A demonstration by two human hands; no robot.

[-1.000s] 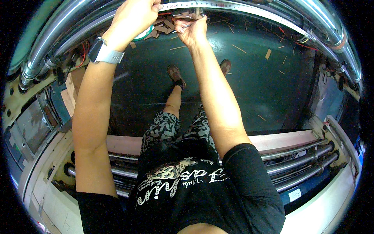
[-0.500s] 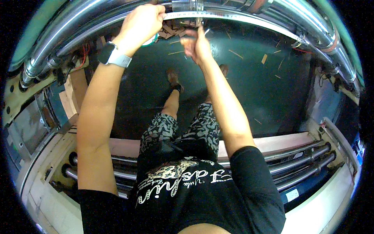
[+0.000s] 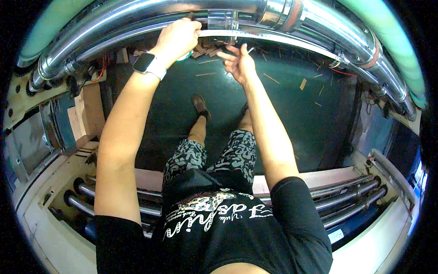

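Observation:
My left hand [image 3: 179, 39] is closed at the far side, on the left end of a pale, marked tape measure [image 3: 269, 36]. The tape's blade runs to the right along the metal bars. Under the hand, part of a round green-and-white thing [image 3: 185, 56] shows, mostly hidden. My right hand [image 3: 240, 65] is just below the blade and apart from it, palm turned up and several fingers loosely spread. By its thumb a thin, white-ended stick [image 3: 251, 50] sticks out, seemingly held there; its kind is too small to tell. A clear and metal bracket [image 3: 222, 20] sits beyond the blade.
Shiny metal rollers [image 3: 150, 20] and a green roller [image 3: 401, 55] span the far side. Thin strips [image 3: 271, 78] and brown scraps litter the dark green floor [image 3: 292, 118]. More rollers [image 3: 351, 196] lie behind my legs, between pale machine frames [image 3: 378, 233].
The rollers, the tape and both hands appear lower in view. My right hand has turned palm up, a little farther below the tape's blade, the stick still with it. My left hand keeps its hold.

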